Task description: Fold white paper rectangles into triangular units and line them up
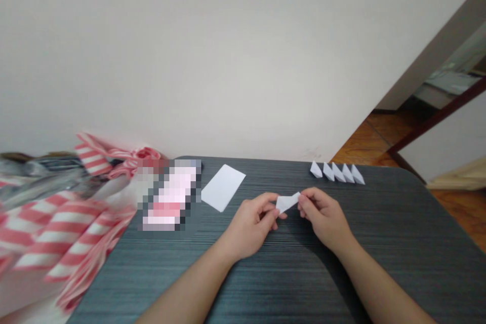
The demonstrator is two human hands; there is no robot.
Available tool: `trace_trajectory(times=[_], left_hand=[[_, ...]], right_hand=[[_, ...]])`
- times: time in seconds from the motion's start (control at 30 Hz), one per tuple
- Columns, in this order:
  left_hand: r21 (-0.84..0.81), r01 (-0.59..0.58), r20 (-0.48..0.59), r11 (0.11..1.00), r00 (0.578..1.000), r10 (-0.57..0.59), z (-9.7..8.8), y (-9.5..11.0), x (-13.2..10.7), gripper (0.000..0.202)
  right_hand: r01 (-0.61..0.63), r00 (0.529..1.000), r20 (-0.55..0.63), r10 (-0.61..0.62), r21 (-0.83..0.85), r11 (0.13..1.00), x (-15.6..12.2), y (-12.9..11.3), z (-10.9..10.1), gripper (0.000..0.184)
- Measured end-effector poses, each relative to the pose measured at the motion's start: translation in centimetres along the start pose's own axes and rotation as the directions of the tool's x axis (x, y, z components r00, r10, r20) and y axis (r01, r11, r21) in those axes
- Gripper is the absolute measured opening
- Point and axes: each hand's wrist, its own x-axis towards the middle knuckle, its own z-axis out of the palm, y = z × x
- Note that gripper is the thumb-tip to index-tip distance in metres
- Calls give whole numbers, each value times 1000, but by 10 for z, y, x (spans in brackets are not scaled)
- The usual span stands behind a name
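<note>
Between my two hands is a small piece of folded white paper, held just above the dark table. My left hand pinches its left end between thumb and fingers. The paper's pointed right corner is gripped by the thumb and fingertips of my right hand. Beyond my left hand lies a flat stack of white paper. Several folded paper pieces stand in a row near the table's back edge, past my right hand.
The dark, wood-grained table meets a pale wall at the back. A pixelated rectangular object lies on its left side. Red-and-white striped cloth is bunched beside the left edge. At the right, a doorway shows a brown tiled floor.
</note>
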Motion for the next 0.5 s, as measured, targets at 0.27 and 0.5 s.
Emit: trace_trajectory(times=[0.27,0.5], left_hand=[[-15,-24,-36,1000,999,24,3,-1,0,22],[55,-10,-52,998,999,13,2,-2,0,15]], right_hand=[[35,999,23,-33,-52,998,0,-3,1,23],[83,994,80,-75,-97,992,-1,-7,1,16]])
